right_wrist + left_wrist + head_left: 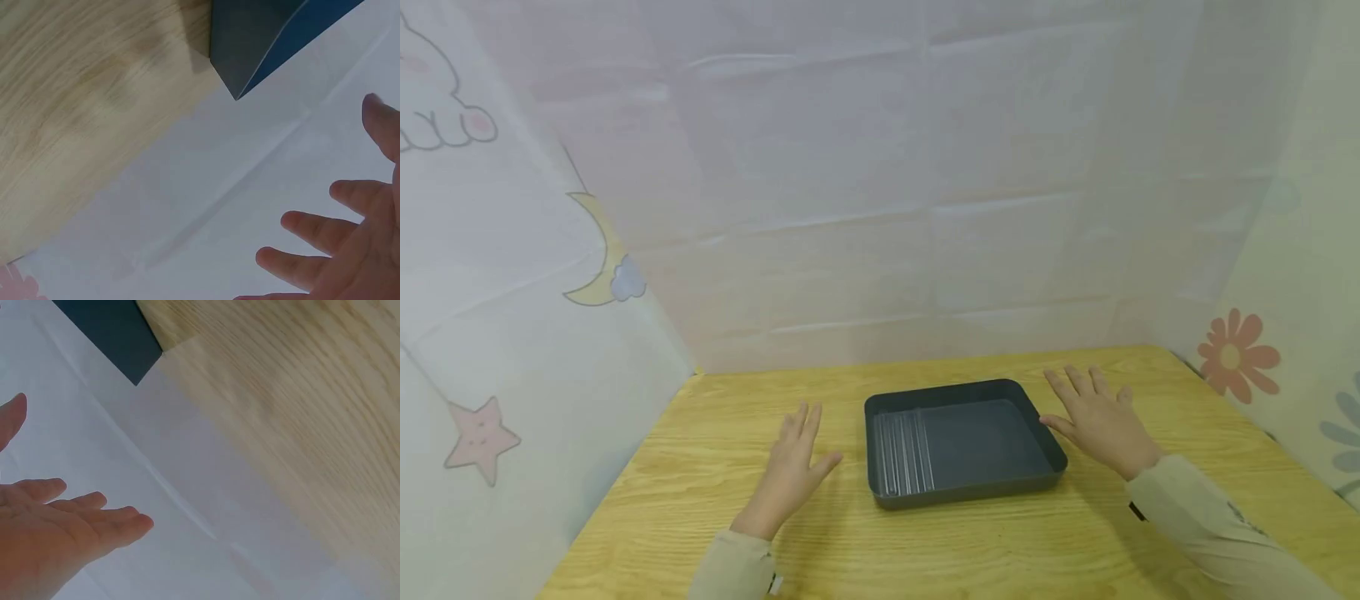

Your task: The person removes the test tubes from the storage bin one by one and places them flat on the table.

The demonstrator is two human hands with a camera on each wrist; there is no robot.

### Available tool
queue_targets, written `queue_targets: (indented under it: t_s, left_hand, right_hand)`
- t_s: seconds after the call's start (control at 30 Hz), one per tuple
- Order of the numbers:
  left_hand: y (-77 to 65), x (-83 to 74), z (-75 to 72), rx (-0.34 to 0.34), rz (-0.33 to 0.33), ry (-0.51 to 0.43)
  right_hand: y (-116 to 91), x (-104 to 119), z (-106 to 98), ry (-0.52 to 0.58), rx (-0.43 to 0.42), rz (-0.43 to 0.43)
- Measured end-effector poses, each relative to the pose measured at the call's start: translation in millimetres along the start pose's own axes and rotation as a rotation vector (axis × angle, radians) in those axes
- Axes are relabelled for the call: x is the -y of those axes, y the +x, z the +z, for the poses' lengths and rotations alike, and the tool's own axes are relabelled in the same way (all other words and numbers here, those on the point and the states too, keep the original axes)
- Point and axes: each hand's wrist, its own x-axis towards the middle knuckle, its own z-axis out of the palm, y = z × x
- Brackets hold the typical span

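A dark grey rectangular tray (988,442) with low walls lies on the wooden table. Shiny lengthwise ridges (906,454) run along its left part; whether they belong to the tray or are separate clear pieces I cannot tell. To the left of it is my left hand (786,475), fingers extended and thumb apart, holding nothing. My right hand (1101,425) is spread at the tray's right side, its thumb close to the rim; contact there is unclear. Both wrist views show a tray corner, apart from the left hand (69,531) and the right hand (356,244).
The yellow wood-grain table (925,550) reaches back to a pale creased cloth (850,208) hanging behind it. Printed cloth walls stand at both sides, with a moon (598,275) and a star (482,440) on the left and a flower (1236,357) on the right.
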Motion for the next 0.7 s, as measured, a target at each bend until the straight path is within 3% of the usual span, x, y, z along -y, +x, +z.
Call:
queue_targets:
  t_s: [0.1,0.2,0.5,0.7]
  left_hand:
    - [1.1,0.7,2.3,0.031,-0.036,-0.117]
    - [2.2,0.6,5.7,0.043,-0.051,-0.209]
    - [6.2,0.6,15.9,0.004,-0.032,-0.286]
    - [8.5,-2.6,21.6,0.078,-0.118,-0.498]
  right_hand:
    - [1,3,0,0.03,0.003,0.0]
    - [1,7,0,0.132,0.011,0.001]
    - [4,12,-5,0.458,0.031,0.055]
    - [5,12,-5,0.599,0.024,0.115]
